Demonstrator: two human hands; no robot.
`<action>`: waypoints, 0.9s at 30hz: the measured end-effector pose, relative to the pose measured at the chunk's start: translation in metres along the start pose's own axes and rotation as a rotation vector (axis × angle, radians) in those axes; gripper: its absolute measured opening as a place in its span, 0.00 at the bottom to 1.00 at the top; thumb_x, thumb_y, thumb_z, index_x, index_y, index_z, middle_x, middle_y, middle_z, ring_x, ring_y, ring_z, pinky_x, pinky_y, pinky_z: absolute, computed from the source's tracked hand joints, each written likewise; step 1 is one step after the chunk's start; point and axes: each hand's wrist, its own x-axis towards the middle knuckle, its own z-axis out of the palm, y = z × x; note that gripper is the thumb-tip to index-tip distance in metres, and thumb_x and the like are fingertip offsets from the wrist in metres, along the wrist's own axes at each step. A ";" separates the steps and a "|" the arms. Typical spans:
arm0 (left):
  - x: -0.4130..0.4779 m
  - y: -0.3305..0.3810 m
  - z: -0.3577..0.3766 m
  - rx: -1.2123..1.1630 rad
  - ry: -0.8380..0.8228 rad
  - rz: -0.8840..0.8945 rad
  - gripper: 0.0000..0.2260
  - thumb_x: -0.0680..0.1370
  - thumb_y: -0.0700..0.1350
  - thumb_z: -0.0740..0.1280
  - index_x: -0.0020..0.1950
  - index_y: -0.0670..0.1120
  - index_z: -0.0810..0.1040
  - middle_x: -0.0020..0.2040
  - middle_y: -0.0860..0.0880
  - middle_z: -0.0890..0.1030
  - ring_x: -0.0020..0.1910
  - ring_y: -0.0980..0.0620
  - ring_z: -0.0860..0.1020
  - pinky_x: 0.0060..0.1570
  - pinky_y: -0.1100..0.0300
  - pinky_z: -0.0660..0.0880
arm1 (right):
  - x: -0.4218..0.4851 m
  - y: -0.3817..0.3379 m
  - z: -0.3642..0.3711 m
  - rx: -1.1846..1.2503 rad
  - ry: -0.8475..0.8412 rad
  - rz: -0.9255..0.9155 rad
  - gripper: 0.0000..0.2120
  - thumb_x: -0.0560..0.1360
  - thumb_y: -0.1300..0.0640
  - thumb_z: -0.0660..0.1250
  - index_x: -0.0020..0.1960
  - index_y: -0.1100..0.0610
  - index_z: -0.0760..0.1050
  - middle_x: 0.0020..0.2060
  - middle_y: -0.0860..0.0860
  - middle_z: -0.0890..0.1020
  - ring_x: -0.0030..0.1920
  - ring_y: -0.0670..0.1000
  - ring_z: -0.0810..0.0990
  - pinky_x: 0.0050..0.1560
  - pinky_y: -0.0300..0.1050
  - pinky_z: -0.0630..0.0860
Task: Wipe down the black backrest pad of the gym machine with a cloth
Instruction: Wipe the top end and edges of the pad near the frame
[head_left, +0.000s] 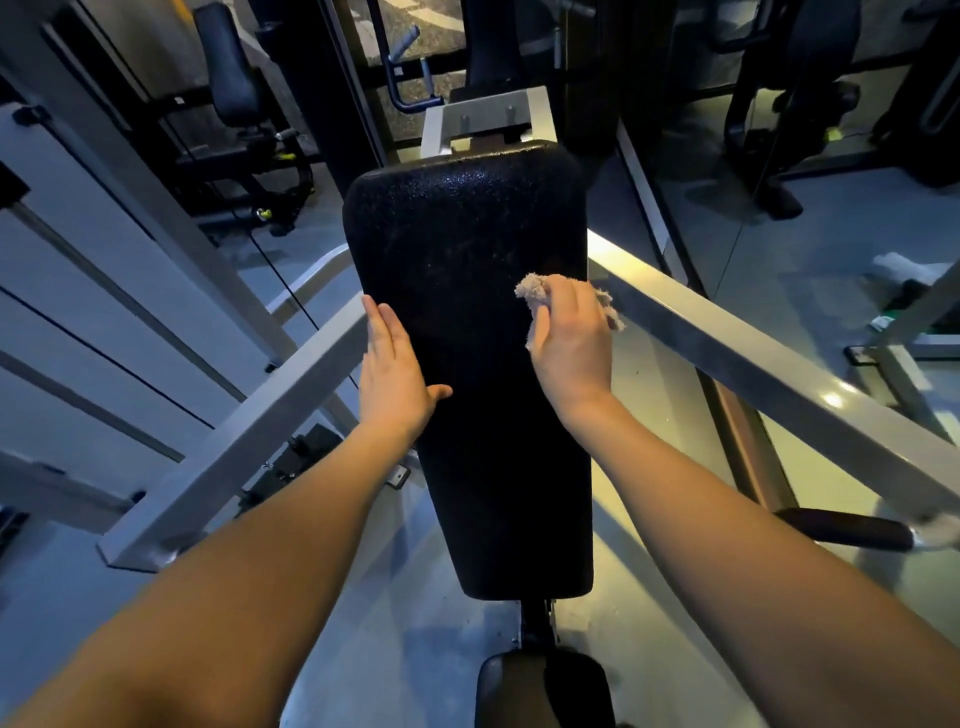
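The room is a dim gym with a pale grey floor (810, 270) that catches a yellowish light just right of the machine. Black machines stand at the far left (234, 78) and far right (810, 62), well apart from the one in the middle. 2 pale grey frame bars slant out from that machine, the left bar (249, 431) and the right bar (753, 358), with the black backrest pad (467, 270) between them.

The pad is long and wider at its far end than at its near one. Its pebbled surface shows fine pale specks toward the far end and looks darker toward the near end. A black seat pad (519, 686) sits below its near end, and a black handle grip (847, 527) juts out near the right bar.

The left hand (395, 374) lies flat along the pad's left edge, fingers straight and together, thumb spread onto the face, holding nothing. The right hand (571, 338) curls over a bunched beige cloth (532, 293) and presses it on the pad at its right edge, about midway along. Frayed ends of the cloth stick out on both sides of the hand.
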 end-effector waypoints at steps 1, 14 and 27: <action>0.001 -0.002 0.004 -0.017 0.021 0.003 0.61 0.70 0.51 0.80 0.79 0.43 0.31 0.76 0.49 0.22 0.81 0.42 0.49 0.77 0.47 0.60 | -0.001 -0.004 0.005 -0.003 0.021 0.025 0.10 0.78 0.64 0.67 0.59 0.60 0.77 0.51 0.57 0.79 0.49 0.56 0.77 0.47 0.48 0.75; 0.001 -0.014 0.007 -0.005 0.066 0.072 0.60 0.70 0.51 0.80 0.81 0.44 0.34 0.78 0.48 0.25 0.74 0.39 0.66 0.59 0.49 0.78 | -0.050 -0.019 0.058 -0.064 -0.386 -0.335 0.14 0.73 0.70 0.63 0.58 0.62 0.78 0.51 0.58 0.79 0.51 0.59 0.78 0.49 0.56 0.79; -0.001 -0.015 0.001 0.060 0.032 0.015 0.58 0.72 0.47 0.78 0.80 0.46 0.32 0.77 0.51 0.24 0.44 0.51 0.67 0.36 0.56 0.69 | -0.007 -0.058 0.056 -0.021 -0.141 -0.171 0.08 0.80 0.60 0.65 0.58 0.60 0.76 0.47 0.56 0.77 0.41 0.54 0.77 0.40 0.42 0.71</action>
